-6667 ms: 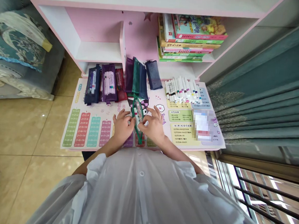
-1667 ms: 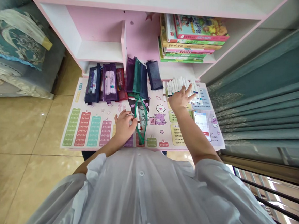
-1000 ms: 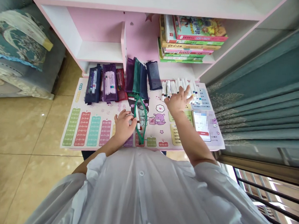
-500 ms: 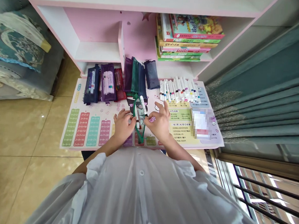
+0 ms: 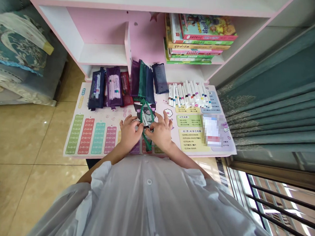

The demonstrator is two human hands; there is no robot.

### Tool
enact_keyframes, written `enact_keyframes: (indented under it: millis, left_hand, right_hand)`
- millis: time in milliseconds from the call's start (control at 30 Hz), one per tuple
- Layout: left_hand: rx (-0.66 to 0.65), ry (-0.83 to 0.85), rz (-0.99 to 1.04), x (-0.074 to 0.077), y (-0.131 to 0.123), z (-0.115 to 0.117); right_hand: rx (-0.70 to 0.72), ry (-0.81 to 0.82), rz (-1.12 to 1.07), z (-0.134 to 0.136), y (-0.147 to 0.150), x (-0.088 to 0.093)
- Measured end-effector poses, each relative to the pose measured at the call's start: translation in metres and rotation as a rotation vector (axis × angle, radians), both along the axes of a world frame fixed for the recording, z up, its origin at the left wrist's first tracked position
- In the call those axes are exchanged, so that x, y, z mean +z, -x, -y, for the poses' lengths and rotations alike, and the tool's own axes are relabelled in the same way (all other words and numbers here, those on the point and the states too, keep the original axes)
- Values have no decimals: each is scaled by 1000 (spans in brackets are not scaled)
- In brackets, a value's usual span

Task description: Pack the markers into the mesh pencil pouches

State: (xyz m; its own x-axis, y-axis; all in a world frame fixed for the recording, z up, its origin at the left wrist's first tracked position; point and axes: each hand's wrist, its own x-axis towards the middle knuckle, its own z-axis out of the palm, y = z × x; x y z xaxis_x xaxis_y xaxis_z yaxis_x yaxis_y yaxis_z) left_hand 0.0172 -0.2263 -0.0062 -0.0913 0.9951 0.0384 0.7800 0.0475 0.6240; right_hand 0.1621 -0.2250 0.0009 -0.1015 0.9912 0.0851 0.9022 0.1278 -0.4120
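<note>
A slim pouch of clear mesh with a green zipper edge [image 5: 146, 118] lies on the printed desk mat [image 5: 91, 142], its lower end running down between my hands. My left hand [image 5: 129, 132] grips its left side, and my right hand [image 5: 160, 130] pinches its right side. Something dark and white shows through the mesh, too small to name. Above my right hand, a row of white-barrelled markers with coloured caps [image 5: 189, 95] lies on the mat. Several dark mesh pencil pouches [image 5: 122, 86] stand in a line at the mat's back edge.
Pink-and-white shelves with a stack of books [image 5: 199, 40] rise behind the mat. A pixelated phone-like object [image 5: 212, 131] lies to the right. A teal curtain [image 5: 279, 108] hangs at right, and a tiled floor [image 5: 18, 140] lies at left.
My right hand has come back from the marker row to the green-edged pouch. The white marker showing in the pouch earlier is no longer clearly visible. The marker row looks tidier.
</note>
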Motion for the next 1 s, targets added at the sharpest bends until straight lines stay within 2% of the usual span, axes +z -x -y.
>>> enact_keyframes:
  millis: [267,400,500,633,700,867,1000]
  left_hand:
    - [6,-13,-3,-3,1,1]
    - [8,-14,-1,-3,1,0]
    - [10,-7,5,-2,1,0]
    - [13,11,14,0,1,1]
    - [11,21,16,1,0,1]
    - [15,12,18,0,1,2]
    - [8,7,14,-1,2,2]
  right_hand:
    - [41,119,40,-2,4,0]
    - [31,101,17,-1,4,0]
    - [-16,19,-42,-8,-3,-2]
    - [-177,-198,-37,-43,-27,-13]
    - [-276,-241,39,-67,-42,-21]
    - [-367,-139,174,-121,-68,-39]
    - [-368,-49,248,-142,-76,-45]
